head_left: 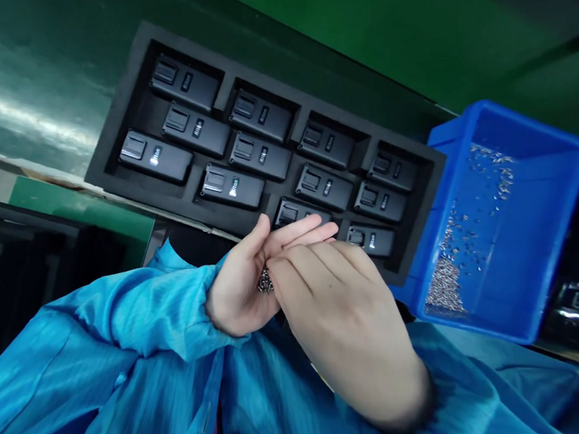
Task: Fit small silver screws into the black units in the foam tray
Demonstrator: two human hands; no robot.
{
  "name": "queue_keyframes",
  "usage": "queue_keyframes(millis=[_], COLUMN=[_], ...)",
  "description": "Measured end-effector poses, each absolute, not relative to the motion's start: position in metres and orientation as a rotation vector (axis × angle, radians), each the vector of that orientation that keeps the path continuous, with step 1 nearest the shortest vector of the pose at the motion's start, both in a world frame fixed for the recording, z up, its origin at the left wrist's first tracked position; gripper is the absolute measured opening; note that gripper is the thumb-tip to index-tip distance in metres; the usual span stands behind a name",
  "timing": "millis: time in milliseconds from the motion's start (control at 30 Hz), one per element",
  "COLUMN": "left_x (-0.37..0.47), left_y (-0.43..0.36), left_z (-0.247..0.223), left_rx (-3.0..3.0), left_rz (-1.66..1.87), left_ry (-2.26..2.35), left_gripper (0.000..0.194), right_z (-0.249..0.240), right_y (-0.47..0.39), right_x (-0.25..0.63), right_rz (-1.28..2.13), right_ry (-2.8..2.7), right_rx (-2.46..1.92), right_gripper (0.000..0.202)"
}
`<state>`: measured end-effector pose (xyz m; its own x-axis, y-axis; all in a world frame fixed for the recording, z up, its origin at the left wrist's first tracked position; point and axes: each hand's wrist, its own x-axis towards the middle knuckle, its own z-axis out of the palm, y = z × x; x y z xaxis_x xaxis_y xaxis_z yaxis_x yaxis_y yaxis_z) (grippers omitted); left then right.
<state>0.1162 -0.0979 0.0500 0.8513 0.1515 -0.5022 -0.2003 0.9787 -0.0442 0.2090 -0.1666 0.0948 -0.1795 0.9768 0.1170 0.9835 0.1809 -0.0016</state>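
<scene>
My left hand (240, 295) is turned palm up and cupped, thumb out to the side, with a small heap of tiny metal screws (265, 281) in it. Over that palm lies my right hand (346, 322), its back to the camera and its fingers bent down onto the left hand. Its fingertips are hidden, so what they pinch, if anything, does not show. Just beyond both hands is a black foam tray (108, 162) holding several black plastic cases (269, 155) with white lettering. The hands cover part of its near edge and of one case.
At the right, a blue plastic bin (524, 229) stands against the tray's end, with many loose screws (445, 286) heaped in its near left corner and scattered along that side. The tray rests on a green tabletop (54, 78). Dark stacked trays (26, 250) are at the lower left.
</scene>
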Motion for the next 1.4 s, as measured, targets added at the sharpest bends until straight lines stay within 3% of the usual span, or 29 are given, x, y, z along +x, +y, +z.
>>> queue_keyframes(millis=[233,500,733,900,1267,1400], left_x=[0.114,0.107,0.110,0.114,0.123,0.128], left_y=[-0.095,-0.107,-0.110,-0.110,-0.111,-0.110], left_z=[0.047,0.040,0.037,0.036,0.031,0.035], left_rx=[-0.040,0.051,0.014,0.027,0.093,0.071], left_rz=[0.143,0.092,0.156,0.161,0.055,0.037], left_ry=[0.438,0.356,0.489,0.557,0.615,0.586], left_gripper=[0.043,0.026,0.011,0.008,0.004,0.011], right_z=[0.094,0.083,0.069,0.066,0.074,0.078], right_y=[-0.177,-0.187,-0.198,-0.210,-0.230,-0.227], right_x=[0.236,0.237,0.230,0.232,0.259,0.257], right_rz=[0.073,0.161,-0.318,-0.334,0.098,0.291], right_ry=[-1.928,-1.566,-1.736,-1.793,-1.915,-1.770], right_rx=[-2.002,-1.969,-1.976,-2.018,-2.061,-2.003], right_gripper=[0.009,0.008,0.023,0.030,0.040,0.038])
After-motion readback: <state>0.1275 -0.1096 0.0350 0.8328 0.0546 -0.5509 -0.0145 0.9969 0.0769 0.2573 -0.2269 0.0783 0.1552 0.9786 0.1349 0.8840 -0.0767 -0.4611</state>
